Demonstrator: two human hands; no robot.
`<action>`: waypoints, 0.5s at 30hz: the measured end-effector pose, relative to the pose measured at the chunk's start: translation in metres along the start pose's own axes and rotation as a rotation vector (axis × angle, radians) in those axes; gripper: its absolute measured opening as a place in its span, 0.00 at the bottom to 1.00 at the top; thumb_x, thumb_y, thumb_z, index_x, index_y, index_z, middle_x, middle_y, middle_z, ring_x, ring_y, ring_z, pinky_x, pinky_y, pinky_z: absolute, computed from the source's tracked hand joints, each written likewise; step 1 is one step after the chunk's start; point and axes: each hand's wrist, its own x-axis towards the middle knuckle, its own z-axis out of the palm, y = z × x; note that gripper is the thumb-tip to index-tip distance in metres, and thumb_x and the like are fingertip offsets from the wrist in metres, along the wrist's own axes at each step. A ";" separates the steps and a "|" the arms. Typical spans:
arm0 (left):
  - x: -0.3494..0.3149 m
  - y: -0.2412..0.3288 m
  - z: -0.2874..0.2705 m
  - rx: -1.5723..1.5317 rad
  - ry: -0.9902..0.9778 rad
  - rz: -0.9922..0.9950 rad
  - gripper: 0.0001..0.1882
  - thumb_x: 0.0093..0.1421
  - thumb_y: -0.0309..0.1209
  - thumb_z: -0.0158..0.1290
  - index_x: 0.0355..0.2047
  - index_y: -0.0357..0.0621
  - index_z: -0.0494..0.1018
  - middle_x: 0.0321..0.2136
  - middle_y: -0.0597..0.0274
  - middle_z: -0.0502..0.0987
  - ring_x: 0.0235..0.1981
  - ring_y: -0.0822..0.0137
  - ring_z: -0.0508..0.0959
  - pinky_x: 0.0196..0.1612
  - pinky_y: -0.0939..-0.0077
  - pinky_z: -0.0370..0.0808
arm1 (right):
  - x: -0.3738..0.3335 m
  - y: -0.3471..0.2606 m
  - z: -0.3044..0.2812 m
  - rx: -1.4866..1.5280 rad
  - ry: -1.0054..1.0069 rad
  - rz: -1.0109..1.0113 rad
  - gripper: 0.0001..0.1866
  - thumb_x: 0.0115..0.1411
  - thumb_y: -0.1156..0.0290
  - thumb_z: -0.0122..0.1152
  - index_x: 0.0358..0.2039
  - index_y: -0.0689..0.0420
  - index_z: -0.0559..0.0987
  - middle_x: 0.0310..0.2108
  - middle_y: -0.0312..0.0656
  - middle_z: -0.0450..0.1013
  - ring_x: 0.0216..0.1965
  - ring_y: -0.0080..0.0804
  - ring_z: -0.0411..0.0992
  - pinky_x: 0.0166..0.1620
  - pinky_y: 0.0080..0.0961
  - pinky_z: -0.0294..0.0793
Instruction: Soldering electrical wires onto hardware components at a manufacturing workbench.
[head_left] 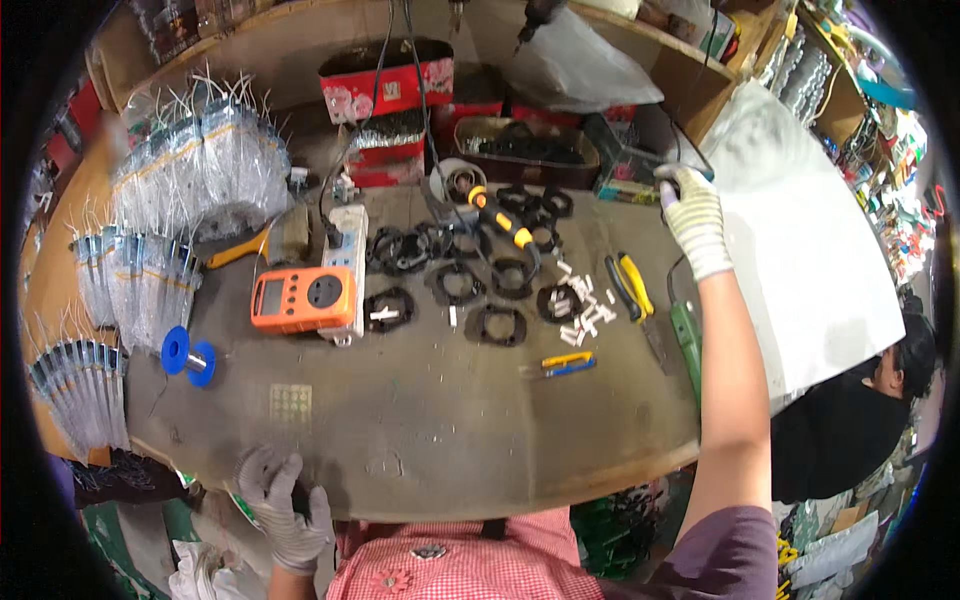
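Right hand (692, 215) in striped white knit glove, at the dark, teal-sided rectangular box (627, 188), far right of the brown table (450, 420).
Right: fingers bent just beside the box; whether they grasp anything, we cannot tell. Left hand (283, 507), gloved alike: fingers parted, nothing held, near edge. Step, in our judgement: a reach at the box; the next move calls for a sure finger grip, clear of the large white sheet (815, 270) alongside.
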 end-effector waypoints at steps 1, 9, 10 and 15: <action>-0.003 0.000 0.007 0.008 0.039 -0.052 0.28 0.51 0.38 0.56 0.54 0.48 0.69 0.52 0.45 0.64 0.53 0.43 0.64 0.56 0.51 0.63 | 0.025 0.008 0.016 0.006 0.019 -0.048 0.08 0.56 0.73 0.57 0.37 0.55 0.80 0.36 0.49 0.77 0.41 0.49 0.74 0.48 0.39 0.73; 0.017 0.010 0.007 0.146 0.019 -0.012 0.21 0.58 0.47 0.45 0.42 0.47 0.74 0.40 0.53 0.73 0.44 0.47 0.70 0.51 0.50 0.66 | 0.126 0.071 0.083 -0.290 -0.672 0.062 0.18 0.56 0.62 0.53 0.40 0.62 0.82 0.42 0.57 0.77 0.45 0.52 0.75 0.52 0.43 0.70; 0.022 0.014 0.005 0.115 -0.008 -0.035 0.21 0.58 0.47 0.46 0.42 0.48 0.75 0.39 0.54 0.74 0.44 0.47 0.71 0.50 0.50 0.66 | 0.136 0.148 0.133 -0.299 -0.809 0.018 0.18 0.59 0.62 0.50 0.37 0.61 0.83 0.40 0.56 0.78 0.42 0.54 0.76 0.50 0.44 0.70; 0.019 0.014 -0.001 0.107 -0.077 -0.058 0.19 0.54 0.44 0.52 0.41 0.47 0.76 0.39 0.55 0.74 0.43 0.47 0.72 0.48 0.50 0.68 | 0.146 0.134 0.136 -0.341 -0.262 -0.343 0.16 0.57 0.64 0.55 0.42 0.55 0.82 0.45 0.52 0.77 0.50 0.51 0.73 0.56 0.38 0.68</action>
